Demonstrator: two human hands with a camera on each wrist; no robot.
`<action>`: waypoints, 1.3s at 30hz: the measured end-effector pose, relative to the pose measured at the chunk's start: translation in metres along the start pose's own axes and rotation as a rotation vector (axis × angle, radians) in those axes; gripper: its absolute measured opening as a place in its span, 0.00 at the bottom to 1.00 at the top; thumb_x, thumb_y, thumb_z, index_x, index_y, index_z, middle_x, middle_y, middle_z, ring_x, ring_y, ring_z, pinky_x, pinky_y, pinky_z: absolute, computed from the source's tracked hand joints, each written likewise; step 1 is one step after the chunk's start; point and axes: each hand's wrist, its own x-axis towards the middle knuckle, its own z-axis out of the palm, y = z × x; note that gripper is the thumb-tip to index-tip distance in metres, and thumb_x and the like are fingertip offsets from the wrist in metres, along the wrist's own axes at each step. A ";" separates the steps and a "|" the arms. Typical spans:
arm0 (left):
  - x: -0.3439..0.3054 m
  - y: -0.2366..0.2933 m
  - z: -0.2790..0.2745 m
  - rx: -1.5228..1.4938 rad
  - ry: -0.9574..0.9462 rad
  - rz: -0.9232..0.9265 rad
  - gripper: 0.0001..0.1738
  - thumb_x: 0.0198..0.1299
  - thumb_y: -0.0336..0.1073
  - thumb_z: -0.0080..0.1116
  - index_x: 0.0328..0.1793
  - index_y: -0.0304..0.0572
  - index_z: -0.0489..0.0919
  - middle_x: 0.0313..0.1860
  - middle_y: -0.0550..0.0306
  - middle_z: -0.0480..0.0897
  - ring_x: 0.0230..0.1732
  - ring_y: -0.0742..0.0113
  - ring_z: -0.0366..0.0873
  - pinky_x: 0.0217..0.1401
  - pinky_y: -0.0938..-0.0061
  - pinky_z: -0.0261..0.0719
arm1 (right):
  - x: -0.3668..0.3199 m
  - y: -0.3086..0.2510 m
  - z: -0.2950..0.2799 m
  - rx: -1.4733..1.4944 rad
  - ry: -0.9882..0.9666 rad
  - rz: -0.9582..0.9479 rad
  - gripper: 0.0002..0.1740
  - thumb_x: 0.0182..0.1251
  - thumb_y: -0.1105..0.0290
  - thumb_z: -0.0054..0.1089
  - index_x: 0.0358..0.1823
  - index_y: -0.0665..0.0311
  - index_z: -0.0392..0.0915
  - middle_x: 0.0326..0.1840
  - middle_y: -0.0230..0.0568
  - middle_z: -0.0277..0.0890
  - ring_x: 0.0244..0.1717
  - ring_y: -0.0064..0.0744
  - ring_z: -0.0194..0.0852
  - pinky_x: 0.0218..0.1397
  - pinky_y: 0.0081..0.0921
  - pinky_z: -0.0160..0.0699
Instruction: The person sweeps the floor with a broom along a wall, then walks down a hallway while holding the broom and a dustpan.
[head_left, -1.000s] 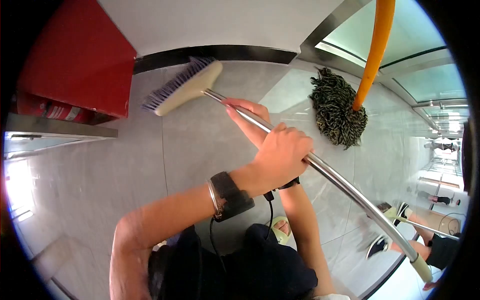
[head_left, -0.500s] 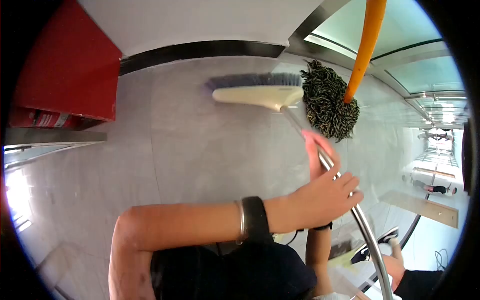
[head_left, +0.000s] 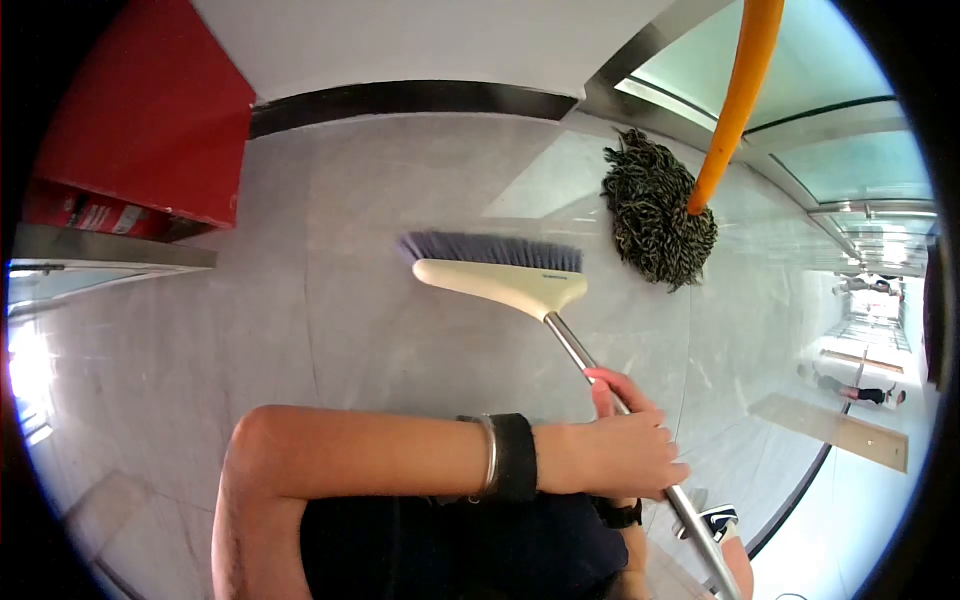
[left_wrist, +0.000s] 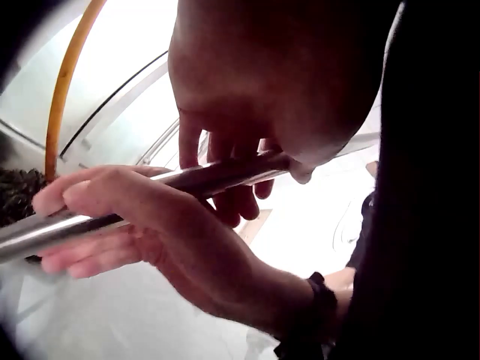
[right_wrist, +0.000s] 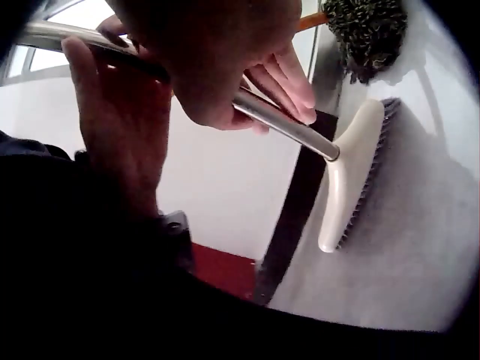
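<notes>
Broom lies left of the mop in the head view, its bristles blurred at one end. I have both hands clamped close together on its metal handle: the left hand wraps over it; the right hand, nearer the bristles, is mostly hidden from the head camera. The frame cuts off that handle and the mop's orange pole.

I see one broom: cream head, purplish-grey bristles toward the top of my head view, shiny metal handle slanting down rightward. Head lies crosswise over grey floor.
</notes>
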 end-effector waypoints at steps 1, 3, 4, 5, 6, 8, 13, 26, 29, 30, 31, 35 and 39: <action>0.005 0.001 -0.017 0.007 0.037 -0.035 0.10 0.52 0.43 0.49 0.33 0.46 0.69 0.23 0.62 0.73 0.33 0.66 0.74 0.37 0.70 0.68 | 0.005 -0.010 -0.001 0.062 -0.002 -0.031 0.09 0.62 0.66 0.50 0.37 0.60 0.77 0.33 0.37 0.77 0.37 0.24 0.73 0.45 0.20 0.69; 0.011 -0.007 -0.039 0.044 0.176 -0.081 0.12 0.54 0.44 0.48 0.33 0.45 0.68 0.22 0.60 0.72 0.32 0.65 0.74 0.34 0.69 0.69 | 0.032 -0.030 0.002 0.186 -0.006 -0.091 0.08 0.62 0.66 0.50 0.37 0.59 0.77 0.39 0.38 0.77 0.44 0.26 0.73 0.52 0.23 0.66; 0.012 -0.015 -0.046 0.074 0.277 -0.091 0.12 0.54 0.45 0.49 0.33 0.44 0.68 0.23 0.59 0.72 0.32 0.64 0.74 0.33 0.68 0.69 | 0.045 -0.038 0.003 0.262 -0.055 -0.113 0.08 0.61 0.67 0.50 0.38 0.58 0.77 0.40 0.36 0.77 0.45 0.26 0.73 0.53 0.23 0.66; 0.011 -0.022 -0.055 0.059 0.336 -0.156 0.12 0.53 0.43 0.50 0.33 0.43 0.68 0.23 0.58 0.72 0.32 0.62 0.74 0.33 0.67 0.69 | 0.060 -0.046 0.006 0.339 -0.104 -0.135 0.08 0.61 0.67 0.49 0.38 0.58 0.77 0.40 0.34 0.76 0.46 0.25 0.72 0.53 0.23 0.65; 0.009 -0.029 -0.064 0.046 0.394 -0.221 0.12 0.53 0.42 0.52 0.33 0.42 0.68 0.23 0.56 0.71 0.31 0.61 0.74 0.33 0.66 0.69 | 0.071 -0.054 0.017 0.400 -0.087 -0.142 0.08 0.62 0.67 0.49 0.39 0.57 0.76 0.40 0.31 0.77 0.44 0.25 0.72 0.51 0.22 0.66; -0.003 -0.042 -0.083 0.104 0.468 -0.325 0.12 0.49 0.38 0.54 0.33 0.40 0.67 0.24 0.55 0.71 0.30 0.59 0.73 0.33 0.65 0.69 | 0.096 -0.072 0.041 0.535 -0.063 -0.172 0.09 0.62 0.66 0.48 0.39 0.57 0.76 0.40 0.29 0.77 0.42 0.24 0.73 0.49 0.21 0.67; -0.023 -0.052 -0.100 0.144 0.584 -0.476 0.10 0.41 0.29 0.57 0.27 0.36 0.68 0.23 0.53 0.70 0.30 0.56 0.71 0.34 0.66 0.69 | 0.134 -0.088 0.087 0.639 -0.085 -0.263 0.10 0.62 0.64 0.49 0.39 0.58 0.76 0.41 0.32 0.76 0.41 0.25 0.74 0.47 0.20 0.68; -0.011 -0.020 -0.007 0.342 0.024 -0.411 0.07 0.41 0.35 0.54 0.22 0.40 0.75 0.21 0.58 0.74 0.29 0.64 0.73 0.34 0.70 0.69 | 0.043 -0.032 0.033 0.115 -0.182 -0.217 0.16 0.61 0.58 0.50 0.40 0.61 0.76 0.48 0.34 0.74 0.39 0.22 0.75 0.43 0.18 0.71; 0.011 -0.005 -0.005 0.266 0.139 -0.345 0.07 0.39 0.36 0.54 0.21 0.40 0.74 0.20 0.57 0.74 0.27 0.65 0.75 0.32 0.72 0.70 | 0.052 -0.001 0.017 0.353 -0.327 -0.291 0.16 0.61 0.58 0.51 0.42 0.62 0.75 0.49 0.31 0.74 0.40 0.20 0.75 0.44 0.16 0.72; 0.016 -0.004 -0.012 0.270 0.177 -0.353 0.07 0.39 0.36 0.54 0.21 0.40 0.73 0.19 0.56 0.74 0.27 0.65 0.75 0.31 0.72 0.71 | 0.053 0.001 0.016 0.410 -0.380 -0.301 0.16 0.61 0.58 0.51 0.42 0.62 0.75 0.49 0.32 0.74 0.41 0.20 0.75 0.45 0.16 0.71; 0.017 -0.005 -0.017 0.274 0.211 -0.358 0.07 0.38 0.36 0.54 0.20 0.41 0.73 0.19 0.55 0.74 0.26 0.65 0.75 0.30 0.72 0.71 | 0.060 -0.004 0.021 0.436 -0.415 -0.321 0.13 0.62 0.62 0.49 0.43 0.61 0.75 0.49 0.38 0.73 0.41 0.21 0.75 0.45 0.14 0.71; -0.010 -0.035 -0.058 0.345 0.423 -0.572 0.06 0.38 0.34 0.53 0.19 0.40 0.71 0.19 0.53 0.73 0.26 0.61 0.76 0.30 0.69 0.73 | 0.085 -0.059 0.070 0.586 -0.478 -0.294 0.12 0.62 0.71 0.48 0.44 0.73 0.71 0.51 0.47 0.70 0.46 0.29 0.73 0.53 0.21 0.68; -0.058 -0.062 -0.101 0.418 0.558 -0.783 0.05 0.38 0.30 0.53 0.22 0.38 0.70 0.21 0.52 0.73 0.27 0.55 0.74 0.31 0.64 0.72 | 0.118 -0.109 0.123 0.850 -0.677 -0.558 0.13 0.63 0.70 0.48 0.46 0.71 0.68 0.52 0.42 0.70 0.50 0.25 0.70 0.55 0.18 0.65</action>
